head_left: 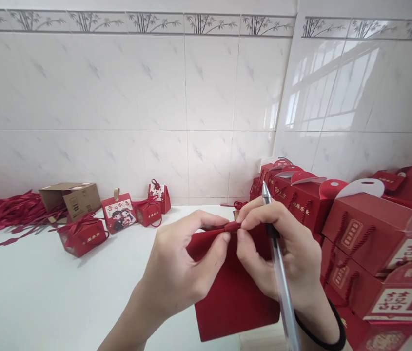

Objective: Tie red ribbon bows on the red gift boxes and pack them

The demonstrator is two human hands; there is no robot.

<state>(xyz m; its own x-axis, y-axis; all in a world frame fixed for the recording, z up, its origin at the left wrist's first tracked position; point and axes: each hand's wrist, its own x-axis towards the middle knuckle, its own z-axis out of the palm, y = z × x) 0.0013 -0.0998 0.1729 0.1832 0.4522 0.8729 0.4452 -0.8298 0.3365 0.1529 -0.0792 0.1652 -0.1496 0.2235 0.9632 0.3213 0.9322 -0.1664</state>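
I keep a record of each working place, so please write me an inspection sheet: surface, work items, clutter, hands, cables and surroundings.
Surface: white table, bearing boxes and ribbons.
Work items: red flat-faced item, card or box unclear; red ribbon at its top edge.
Clutter: small red boxes, ribbon pile and brown carton at left; stacked larger red boxes at right.
Hands: left hand and right hand pinch the ribbon; the right also holds a pen, tip up.
Cables: nothing seen.
Surroundings: white tiled wall with bamboo-patterned band.
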